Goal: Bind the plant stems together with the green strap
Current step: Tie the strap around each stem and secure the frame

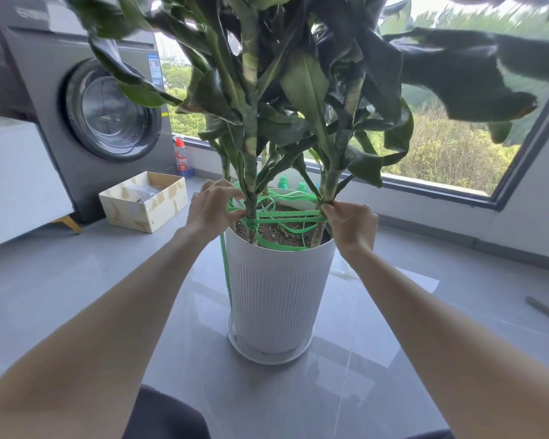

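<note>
Head view: the green strap (285, 219) loops several times between the plant stems (251, 185) just above the soil, inside the rim of a white ribbed pot (276, 293) that stands in a saucer (268, 354) on the grey tiled floor (393, 327). One strap end hangs down the pot's left side. The left hand (210, 208) curls round the strap at the left stem. The right hand (351, 225), at the right rim, pinches the strap against the right stem.

Grey tiled floor (76, 280) — washing machine (86, 99), bright window (457, 147).
</note>
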A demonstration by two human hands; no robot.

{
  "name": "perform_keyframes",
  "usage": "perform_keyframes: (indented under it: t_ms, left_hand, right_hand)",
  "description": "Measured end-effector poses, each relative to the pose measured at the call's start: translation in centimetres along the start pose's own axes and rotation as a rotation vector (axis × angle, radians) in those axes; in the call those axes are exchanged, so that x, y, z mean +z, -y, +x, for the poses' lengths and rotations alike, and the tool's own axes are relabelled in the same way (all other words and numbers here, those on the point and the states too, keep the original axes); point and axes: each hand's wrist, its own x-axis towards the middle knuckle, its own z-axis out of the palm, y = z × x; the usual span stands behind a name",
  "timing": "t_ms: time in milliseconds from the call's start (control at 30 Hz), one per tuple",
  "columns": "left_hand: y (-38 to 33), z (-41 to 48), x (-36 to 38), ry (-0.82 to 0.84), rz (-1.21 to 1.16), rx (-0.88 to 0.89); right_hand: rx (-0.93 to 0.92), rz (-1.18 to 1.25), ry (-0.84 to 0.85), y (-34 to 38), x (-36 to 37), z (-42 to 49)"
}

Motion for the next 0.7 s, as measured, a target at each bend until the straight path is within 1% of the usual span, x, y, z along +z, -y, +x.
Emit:
perform_keyframes:
  t_ms: [133, 333, 500, 600, 700]
  left_hand:
    - [0.1, -0.1, 0.1, 0.006, -0.062, -0.048]
    - [-0.1, 0.0, -0.4, 0.133, -0.273, -0.133]
    - [-1.1, -0.3, -1.0, 0.191, -0.326, -0.139]
    - [-1.0, -0.5, -0.8, 0.174, -0.342, -0.134]
    - [-0.7, -0.9, -0.5, 0.119, -0.373, -0.141]
  right_hand:
    - [-0.016, 0.008, 0.006, -0.2, -0.1, 0.1]
    - [0.008, 0.02, 0.007, 0.0, 0.0, 0.1]
    - [0.022, 0.017, 0.008, 0.2, -0.2, -0.2]
    - [0.031, 0.015, 0.009, 0.4, -0.2, -0.3]
    - [0.037, 0.022, 0.007, 0.4, -0.2, -0.3]
